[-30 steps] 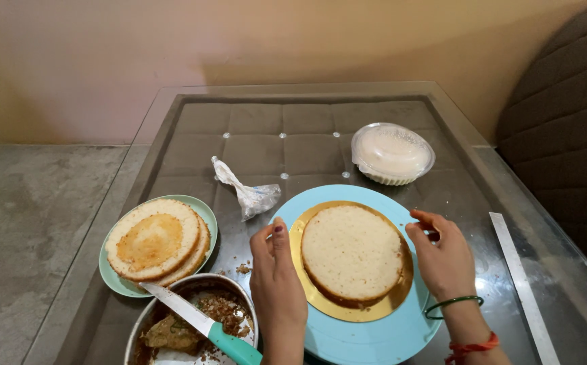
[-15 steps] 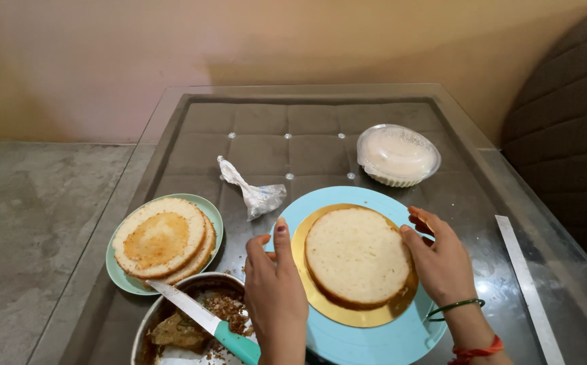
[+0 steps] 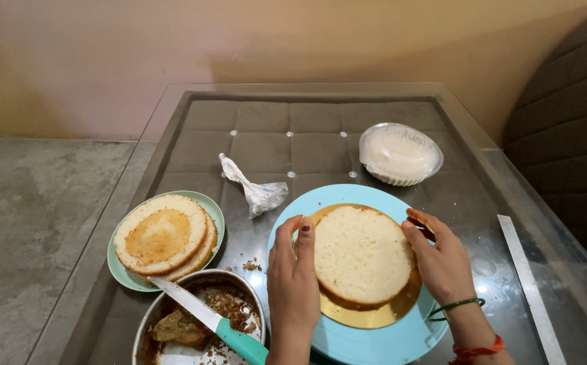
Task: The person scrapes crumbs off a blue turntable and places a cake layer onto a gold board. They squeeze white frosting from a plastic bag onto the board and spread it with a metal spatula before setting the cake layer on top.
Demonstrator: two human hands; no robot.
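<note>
A round pale cake layer [image 3: 362, 253] lies on a gold cake board [image 3: 368, 314], which sits on a light blue turntable [image 3: 388, 341]. My left hand [image 3: 293, 277] rests flat against the layer's left edge, fingers together. At the layer's right edge, my right hand [image 3: 442, 260] touches the side with curved fingers; green and red bangles circle its wrist. The layer sits a little toward the far side of the board.
A green plate [image 3: 121, 270] with stacked cake layers [image 3: 163, 236] sits at left. A metal pan [image 3: 202, 324] of cake scraps holds a teal-handled knife [image 3: 212, 321]. A crumpled piping bag [image 3: 253, 189], a covered bowl of cream [image 3: 400, 154] and a metal ruler [image 3: 528, 284] lie on the glass table.
Both hands have stayed on the layer's sides, and the layer has shifted slightly on the gold board. The view has drifted a little.
</note>
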